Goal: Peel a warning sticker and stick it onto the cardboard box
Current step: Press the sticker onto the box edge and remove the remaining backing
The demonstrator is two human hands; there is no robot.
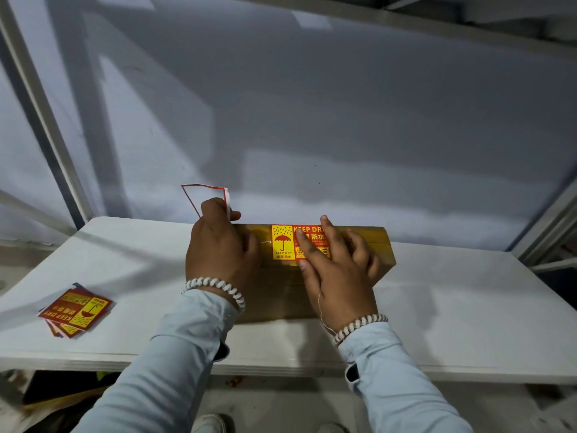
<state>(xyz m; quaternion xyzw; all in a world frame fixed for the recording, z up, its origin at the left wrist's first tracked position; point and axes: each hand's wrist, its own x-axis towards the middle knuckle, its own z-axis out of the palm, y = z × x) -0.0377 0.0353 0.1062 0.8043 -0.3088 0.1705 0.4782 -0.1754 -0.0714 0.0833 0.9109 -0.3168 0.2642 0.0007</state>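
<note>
A brown cardboard box [379, 245] lies on the white table [452, 307] in front of me. A red and yellow "KEEP DRY" warning sticker [282, 243] with an umbrella sign lies flat on the box's top. My right hand [337, 270] rests on the sticker's right half with fingers spread, pressing on it. My left hand [218, 248] lies on the box's left end and pinches the white backing sheet with a red border [206, 198], which stands up above the fingers.
A small stack of the same red and yellow stickers [76, 309] lies on the table at the left. A grey-white wall panel [312, 120] rises right behind the table. Metal frame bars [543, 226] stand at both sides.
</note>
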